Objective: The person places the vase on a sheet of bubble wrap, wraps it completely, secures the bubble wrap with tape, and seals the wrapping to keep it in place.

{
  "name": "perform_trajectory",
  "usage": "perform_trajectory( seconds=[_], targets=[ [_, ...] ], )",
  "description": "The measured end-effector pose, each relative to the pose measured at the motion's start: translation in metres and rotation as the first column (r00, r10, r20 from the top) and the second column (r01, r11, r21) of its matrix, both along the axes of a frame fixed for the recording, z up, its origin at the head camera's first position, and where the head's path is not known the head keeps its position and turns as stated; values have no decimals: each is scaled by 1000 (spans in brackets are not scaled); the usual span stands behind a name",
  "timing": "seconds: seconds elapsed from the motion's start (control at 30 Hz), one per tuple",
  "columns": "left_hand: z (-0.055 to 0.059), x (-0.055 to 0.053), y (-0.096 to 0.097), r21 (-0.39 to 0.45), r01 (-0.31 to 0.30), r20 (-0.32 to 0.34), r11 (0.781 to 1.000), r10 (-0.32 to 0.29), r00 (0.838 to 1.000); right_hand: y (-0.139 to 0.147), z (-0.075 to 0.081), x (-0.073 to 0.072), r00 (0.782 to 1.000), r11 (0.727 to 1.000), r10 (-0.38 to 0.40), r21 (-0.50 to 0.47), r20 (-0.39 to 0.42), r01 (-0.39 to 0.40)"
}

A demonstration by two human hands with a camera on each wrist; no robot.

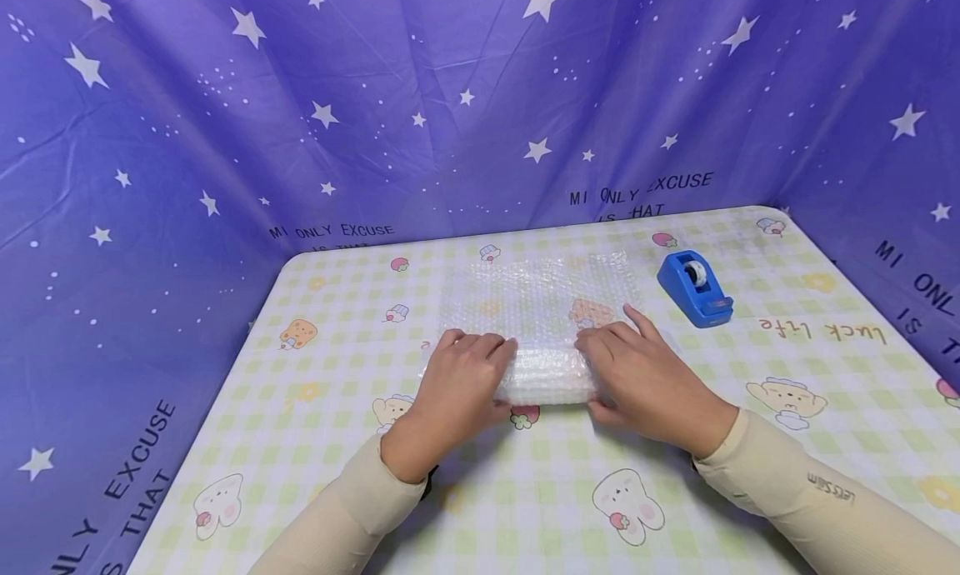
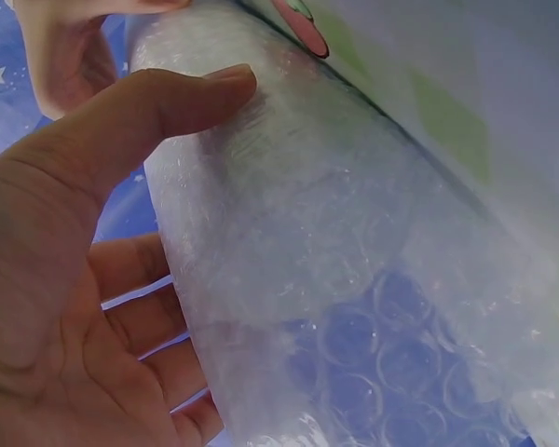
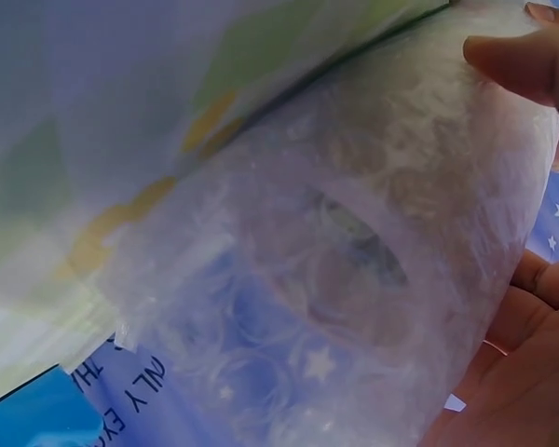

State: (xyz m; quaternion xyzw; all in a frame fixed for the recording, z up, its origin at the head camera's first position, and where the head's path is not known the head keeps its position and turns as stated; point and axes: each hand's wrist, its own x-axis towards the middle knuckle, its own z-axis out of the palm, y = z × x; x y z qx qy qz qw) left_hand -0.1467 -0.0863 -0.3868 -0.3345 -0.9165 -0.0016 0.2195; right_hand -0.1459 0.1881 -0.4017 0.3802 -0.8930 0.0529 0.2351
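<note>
A clear sheet of bubble wrap (image 1: 525,296) lies on the table, its near end rolled into a thick bundle (image 1: 546,377). My left hand (image 1: 465,375) grips the bundle's left end, thumb on the near side and fingers over the far side. At the other end my right hand (image 1: 645,375) holds it the same way, with one finger lifted away. In the left wrist view the thumb (image 2: 191,102) presses on the layered plastic (image 2: 289,214). Through the open end of the roll (image 3: 345,247) in the right wrist view, a rounded shape with a dark patch shows faintly.
A blue tape dispenser (image 1: 693,296) with a roll of tape stands to the right, beyond my right hand. The table (image 1: 285,450) has a green-checked cartoon cover. A purple curtain with stars (image 1: 450,158) hangs behind and at both sides.
</note>
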Motion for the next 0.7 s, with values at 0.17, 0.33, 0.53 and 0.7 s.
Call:
perform_trajectory(
  seconds=[0.17,0.33,0.53,0.7],
  targets=[
    [4,2,0,-14,5,21,1000,-4,1000,1,2,1,1000,1000,13,-3,12,-13],
    [5,2,-1,-43,11,40,999,-9,999,1,3,2,999,1000,19,-9,39,-19],
    [8,3,-2,-52,21,73,998,-18,997,2,5,3,997,1000,22,-17,73,-21],
    [9,4,-2,-54,34,90,998,-29,996,3,5,3,995,999,31,-19,90,-29]
  ],
)
